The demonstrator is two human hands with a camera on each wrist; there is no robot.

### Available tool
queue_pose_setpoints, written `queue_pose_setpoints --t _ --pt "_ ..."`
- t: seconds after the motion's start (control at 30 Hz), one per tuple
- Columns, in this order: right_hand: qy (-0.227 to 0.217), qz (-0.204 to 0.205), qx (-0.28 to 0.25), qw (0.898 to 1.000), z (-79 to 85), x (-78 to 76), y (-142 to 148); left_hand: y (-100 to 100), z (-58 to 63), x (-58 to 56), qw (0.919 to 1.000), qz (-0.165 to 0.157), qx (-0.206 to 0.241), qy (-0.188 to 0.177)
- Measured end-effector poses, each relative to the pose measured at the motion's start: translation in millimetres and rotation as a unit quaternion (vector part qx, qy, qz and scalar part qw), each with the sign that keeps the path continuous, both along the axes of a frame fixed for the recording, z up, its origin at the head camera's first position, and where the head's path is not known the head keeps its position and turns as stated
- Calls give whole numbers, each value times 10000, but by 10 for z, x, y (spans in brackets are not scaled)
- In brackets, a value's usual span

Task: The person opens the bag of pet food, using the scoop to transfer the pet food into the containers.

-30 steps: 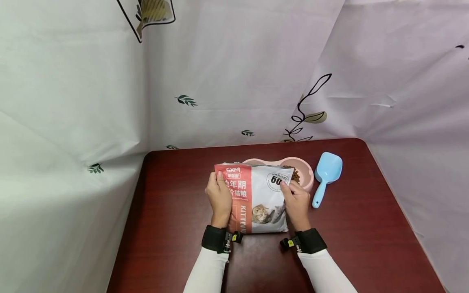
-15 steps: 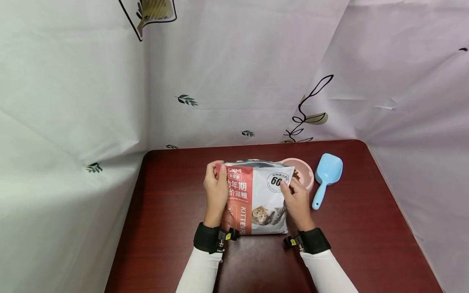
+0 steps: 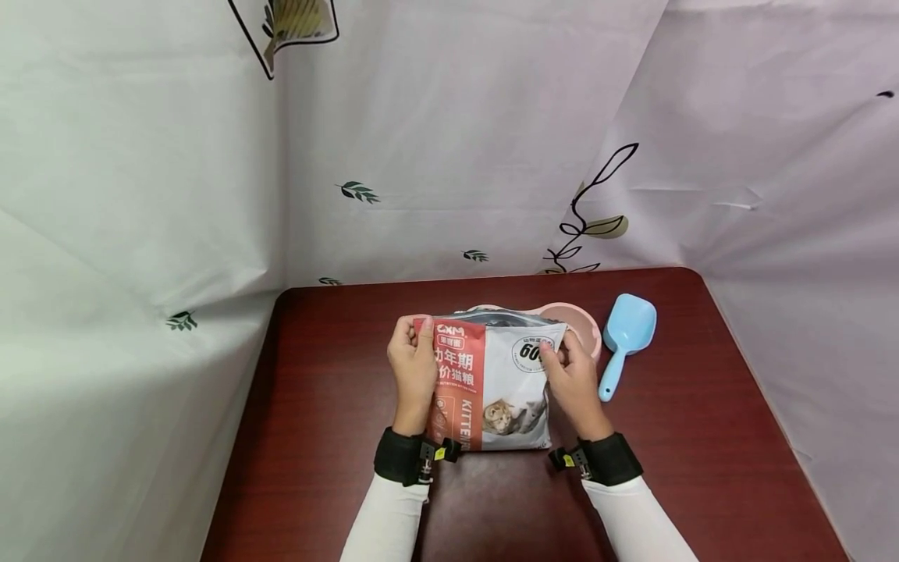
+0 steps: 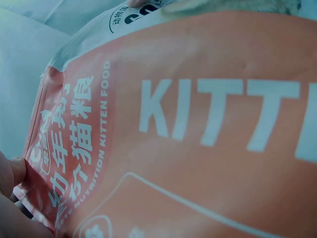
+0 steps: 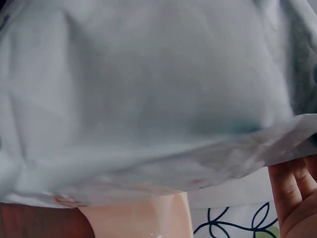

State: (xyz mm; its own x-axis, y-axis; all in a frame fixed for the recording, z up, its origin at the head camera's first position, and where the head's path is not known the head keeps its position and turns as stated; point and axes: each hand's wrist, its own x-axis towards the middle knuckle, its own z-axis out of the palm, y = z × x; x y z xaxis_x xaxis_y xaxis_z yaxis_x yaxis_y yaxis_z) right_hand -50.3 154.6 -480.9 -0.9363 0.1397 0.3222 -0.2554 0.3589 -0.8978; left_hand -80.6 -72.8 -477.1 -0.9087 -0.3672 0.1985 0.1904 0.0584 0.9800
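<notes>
A red and white bag of kitten food (image 3: 509, 386) stands between both hands, its printed front facing me. At its top a silvery strip (image 3: 500, 318) shows behind the front panel, so the mouth looks parted. My left hand (image 3: 412, 371) pinches the upper left corner, thumb in front; the left wrist view shows the thumb (image 4: 18, 170) on the red edge. My right hand (image 3: 574, 382) pinches the upper right corner, thumb on the front. In the right wrist view its fingers (image 5: 290, 191) lie beside the bag's pale side (image 5: 163, 94). The bag's contents are hidden.
Behind the bag, partly covered by it, is a pink double bowl (image 3: 588, 324). A light blue scoop (image 3: 630, 324) lies to its right on the dark red table (image 3: 337, 406). White patterned cloth (image 3: 435, 156) hangs behind the table.
The bag's top has parted, baring the silvery strip. My left hand has shifted slightly left and my right hand slightly right. The bag now covers the kibble seen earlier in the pink bowl.
</notes>
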Motion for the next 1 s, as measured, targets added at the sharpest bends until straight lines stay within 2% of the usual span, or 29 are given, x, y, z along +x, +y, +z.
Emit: queue_pose_setpoints --t 0.23,0.4,0.5,0.6,0.7,0.87,1.0 --pt "-13 -13 -168 9999 72 -6 23 -14 -30 -4 9999 11 -100 50" --pt "361 -109 -235 9990 -39 -89 71 -5 -19 4 10000 -11 -53 52" --pt "759 -101 10 9971 -89 -153 108 5 -12 9 10000 -27 -37 33" --pt "1353 42 417 9899 -28 -184 108 10 -8 17 10000 -22 -70 7" --pt "1875 176 886 9781 71 -197 71 8 -11 17 9999 -16 -115 12" --pt "2168 481 1434 9644 240 -230 -34 -1 -31 8 9998 -5 -186 76" --pt "2162 1021 1872 9528 367 -295 -114 -6 -30 9 9998 -8 -162 104"
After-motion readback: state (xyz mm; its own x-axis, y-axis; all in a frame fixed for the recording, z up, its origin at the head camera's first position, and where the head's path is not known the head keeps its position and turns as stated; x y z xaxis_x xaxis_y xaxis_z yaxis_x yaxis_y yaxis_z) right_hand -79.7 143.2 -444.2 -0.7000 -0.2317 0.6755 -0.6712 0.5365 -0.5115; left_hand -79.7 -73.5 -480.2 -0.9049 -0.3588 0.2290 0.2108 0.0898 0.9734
